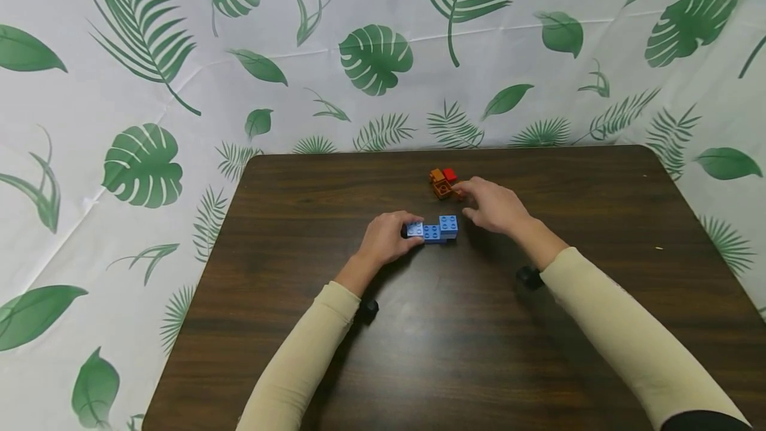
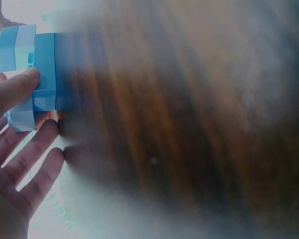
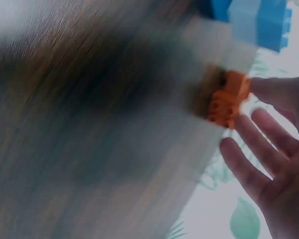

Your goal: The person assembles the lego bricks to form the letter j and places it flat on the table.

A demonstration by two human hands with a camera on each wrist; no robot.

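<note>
Blue plastic brick assembly (image 1: 433,229) — several studded blocks joined in a short row — lies on the dark wood-grain table (image 1: 455,351) near its centre, its long axis running left to right. The left hand (image 1: 385,239) grips the left end of this assembly, with fingers curled round it. The right hand (image 1: 493,206) sits just right of and beyond the assembly, fingers loosely extended and spread, holding nothing; its fingertips reach the small cluster of orange and red plastic bricks (image 1: 443,182), which lies on the far side of the blue row and to the left of that hand. The right hand is the nearer of the two to the cluster.

The head view alone shows both brick groups, both cream sleeves and the leaf-printed white backdrop (image 1: 143,72). The left wrist view shows the thumb (image 2: 12,89) pressed on the blue assembly (image 2: 35,74) — a contact hidden from above. The right wrist view, though blurred, shows the open fingers (image 3: 261,149) just beside an orange brick (image 3: 228,99), with blue blocks beyond.
</note>
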